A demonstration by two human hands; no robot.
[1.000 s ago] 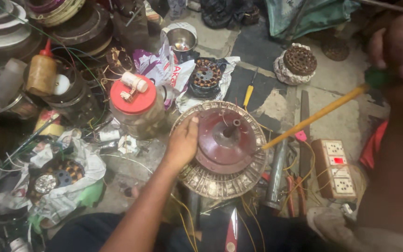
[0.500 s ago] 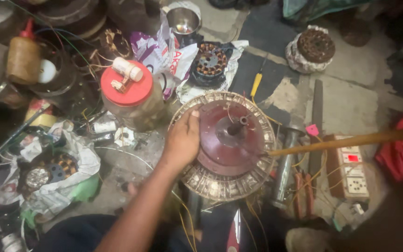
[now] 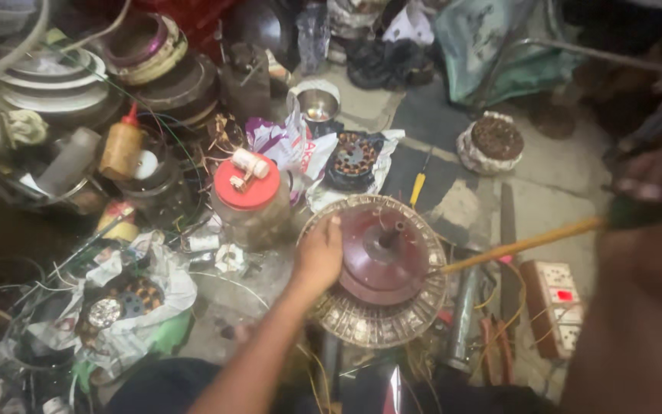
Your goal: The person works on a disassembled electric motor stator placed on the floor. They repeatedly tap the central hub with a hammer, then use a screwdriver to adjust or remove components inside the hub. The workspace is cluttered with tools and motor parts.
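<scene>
Maroon fan motor point(image 3: 383, 264) gripped by left hand point(image 3: 319, 257) — right hand point(image 3: 653, 180) clutches a yellow-shafted screwdriver point(image 3: 519, 245).

Lidded jar point(image 3: 250, 203) just left of the fan motor point(image 3: 381, 268); socket board point(image 3: 555, 305) right; wrapped winding point(image 3: 493, 143) behind.
</scene>
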